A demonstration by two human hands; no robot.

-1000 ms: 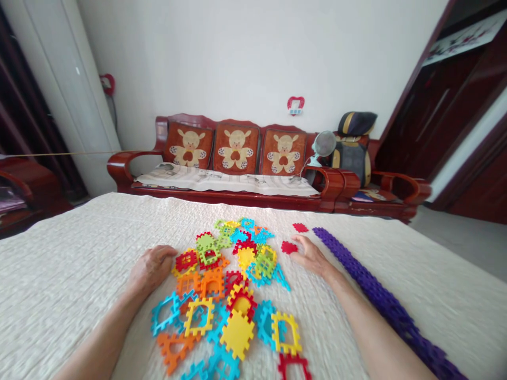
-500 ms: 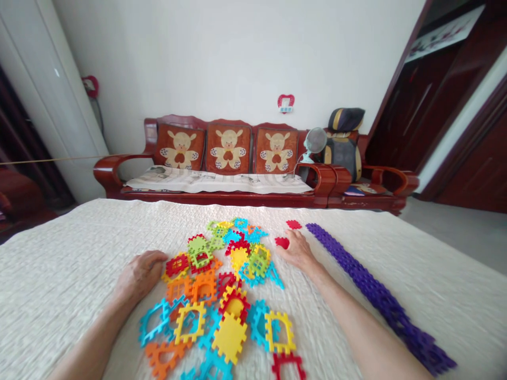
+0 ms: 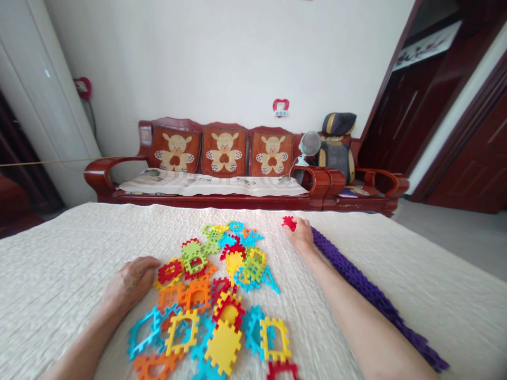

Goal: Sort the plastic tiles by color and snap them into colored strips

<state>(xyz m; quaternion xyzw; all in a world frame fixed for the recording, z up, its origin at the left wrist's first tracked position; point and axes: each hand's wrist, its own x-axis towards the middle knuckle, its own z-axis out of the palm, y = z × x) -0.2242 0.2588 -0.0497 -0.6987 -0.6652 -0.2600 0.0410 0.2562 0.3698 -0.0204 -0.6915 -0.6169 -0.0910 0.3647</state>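
My right hand (image 3: 301, 237) is beyond the pile on the right, its fingers closed on a red interlocking plastic piece (image 3: 289, 222) at the tablecloth. Only one red piece shows there; whether a second lies under it is hidden. Just beside that hand starts a long row of purple interlocking pieces (image 3: 356, 277), running toward me. My left hand (image 3: 132, 279) rests on the cloth with nothing visible in it, its fingers loosely stretched toward a red window piece (image 3: 170, 271) at the pile's left edge. Between my hands lie several toothed pieces, including a yellow panel (image 3: 224, 345) and an orange frame (image 3: 198, 294).
A pale textured cloth (image 3: 67, 274) covers the table. Past its far edge stands a wooden sofa (image 3: 101, 171) with bear cushions (image 3: 224, 151). A small fan (image 3: 309, 143) and a chair with a massage cushion (image 3: 336, 158) are at the right.
My right hand has carried the red piece away from me to where the other red piece lay. The left hand stays by the pile. The view has shifted slightly.
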